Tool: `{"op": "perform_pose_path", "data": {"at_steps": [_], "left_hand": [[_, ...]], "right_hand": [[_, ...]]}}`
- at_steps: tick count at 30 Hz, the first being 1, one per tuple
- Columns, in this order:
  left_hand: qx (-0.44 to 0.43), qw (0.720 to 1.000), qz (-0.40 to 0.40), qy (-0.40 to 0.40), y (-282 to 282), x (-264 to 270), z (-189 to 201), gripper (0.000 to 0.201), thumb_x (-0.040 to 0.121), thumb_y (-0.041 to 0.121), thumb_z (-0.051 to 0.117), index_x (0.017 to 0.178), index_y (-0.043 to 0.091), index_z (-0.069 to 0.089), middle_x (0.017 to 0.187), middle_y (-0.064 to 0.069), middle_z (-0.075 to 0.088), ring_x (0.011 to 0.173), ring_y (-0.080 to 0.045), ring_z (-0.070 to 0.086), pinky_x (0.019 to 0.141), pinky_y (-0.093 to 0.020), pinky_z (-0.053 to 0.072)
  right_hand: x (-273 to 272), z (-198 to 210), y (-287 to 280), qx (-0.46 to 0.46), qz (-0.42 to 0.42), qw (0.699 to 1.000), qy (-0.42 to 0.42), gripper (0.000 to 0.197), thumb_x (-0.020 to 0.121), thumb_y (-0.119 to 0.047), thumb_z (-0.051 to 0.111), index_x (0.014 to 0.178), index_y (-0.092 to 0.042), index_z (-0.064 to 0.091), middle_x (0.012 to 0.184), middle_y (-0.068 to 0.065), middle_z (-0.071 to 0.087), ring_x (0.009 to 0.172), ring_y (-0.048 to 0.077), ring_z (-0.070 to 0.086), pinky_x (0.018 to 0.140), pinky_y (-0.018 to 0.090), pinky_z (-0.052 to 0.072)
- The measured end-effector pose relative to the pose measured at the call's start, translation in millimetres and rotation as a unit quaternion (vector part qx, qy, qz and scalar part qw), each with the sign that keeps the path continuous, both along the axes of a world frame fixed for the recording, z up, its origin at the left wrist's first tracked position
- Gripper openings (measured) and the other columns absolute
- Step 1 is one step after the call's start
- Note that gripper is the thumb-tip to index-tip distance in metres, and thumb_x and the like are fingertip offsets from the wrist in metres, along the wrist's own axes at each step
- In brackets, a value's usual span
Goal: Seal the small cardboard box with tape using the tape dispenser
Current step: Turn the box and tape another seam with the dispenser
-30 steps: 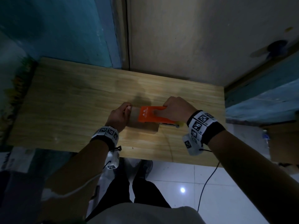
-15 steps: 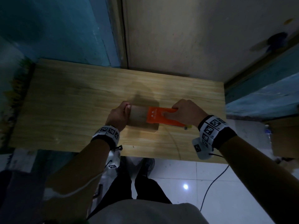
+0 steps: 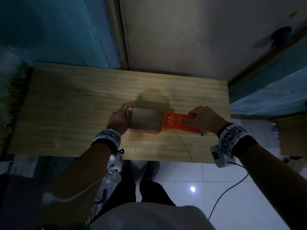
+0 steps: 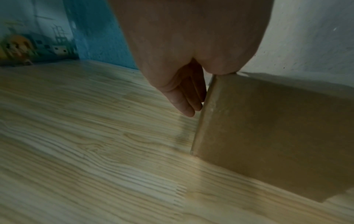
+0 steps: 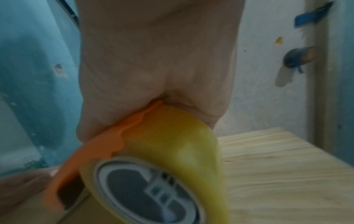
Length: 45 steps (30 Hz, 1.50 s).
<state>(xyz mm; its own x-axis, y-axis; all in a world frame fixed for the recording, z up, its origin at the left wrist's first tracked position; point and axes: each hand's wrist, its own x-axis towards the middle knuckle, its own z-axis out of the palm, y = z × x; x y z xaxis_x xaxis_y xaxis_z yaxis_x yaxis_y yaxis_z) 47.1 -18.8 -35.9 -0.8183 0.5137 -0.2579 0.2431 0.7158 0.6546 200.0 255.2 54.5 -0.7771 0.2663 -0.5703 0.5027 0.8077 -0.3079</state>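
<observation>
A small brown cardboard box (image 3: 146,119) stands on the wooden table (image 3: 74,103), its top seam showing near the right edge. My left hand (image 3: 120,118) holds the box's left end, thumb on the top edge and straight fingers (image 4: 188,100) flat against the side of the box (image 4: 277,136). My right hand (image 3: 201,119) grips the orange tape dispenser (image 3: 176,122), which sits at the box's right edge and reaches past it. In the right wrist view the orange dispenser (image 5: 99,153) carries a yellowish tape roll (image 5: 172,151). Any tape on the box top is too dim to make out.
The table stands against a blue and white wall (image 3: 166,39). Its near edge (image 3: 149,159) is just in front of my legs over white floor tiles. A cable (image 3: 224,196) trails on the floor at right. Bare tabletop lies left of the box and behind it.
My right hand has drawn the dispenser rightward across the box top, from over the box to its right edge. The left hand has stayed on the box's left end.
</observation>
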Motion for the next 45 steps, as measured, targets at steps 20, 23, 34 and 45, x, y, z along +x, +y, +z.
{"op": "perform_pose_path", "data": {"at_steps": [20,23,34,45], "left_hand": [[-0.015,1.000,-0.011,-0.003,2,2,3,0.033,0.104,0.040,0.029,0.119,0.023,0.052,0.086,-0.004,0.059,0.076,-0.026,0.058,0.066,-0.029,0.041],[-0.018,1.000,-0.015,-0.006,2,2,3,0.034,0.104,0.039,0.028,0.119,0.021,0.052,0.086,-0.004,0.059,0.075,-0.025,0.057,0.065,-0.029,0.040],[-0.004,1.000,-0.018,-0.013,2,2,0,0.034,0.104,0.040,0.028,0.122,0.023,0.051,0.091,-0.005,0.059,0.078,-0.024,0.057,0.067,-0.029,0.042],[0.024,0.999,-0.013,-0.037,9,-1,-4,0.030,0.101,0.035,0.031,0.117,0.034,0.057,0.114,-0.008,0.064,0.098,-0.028,0.060,0.082,-0.035,0.050]], "right_hand": [[25,-18,20,-0.040,-0.039,0.998,-0.005,0.048,0.089,-0.062,0.059,0.072,-0.019,0.069,0.068,0.001,0.069,0.062,0.017,0.069,0.056,0.027,0.053],[25,-19,19,-0.045,-0.042,0.998,-0.007,0.048,0.089,-0.062,0.059,0.071,-0.019,0.069,0.067,0.001,0.069,0.059,0.016,0.067,0.053,0.024,0.049],[18,-20,19,-0.027,-0.019,0.999,-0.038,0.050,0.091,-0.063,0.056,0.064,-0.021,0.062,0.061,-0.001,0.062,0.052,0.011,0.058,0.053,0.022,0.041],[-1,-20,15,0.014,-0.006,0.997,-0.070,0.056,0.087,-0.066,0.059,0.069,-0.014,0.069,0.065,0.004,0.066,0.059,0.017,0.063,0.054,0.026,0.044]]}}
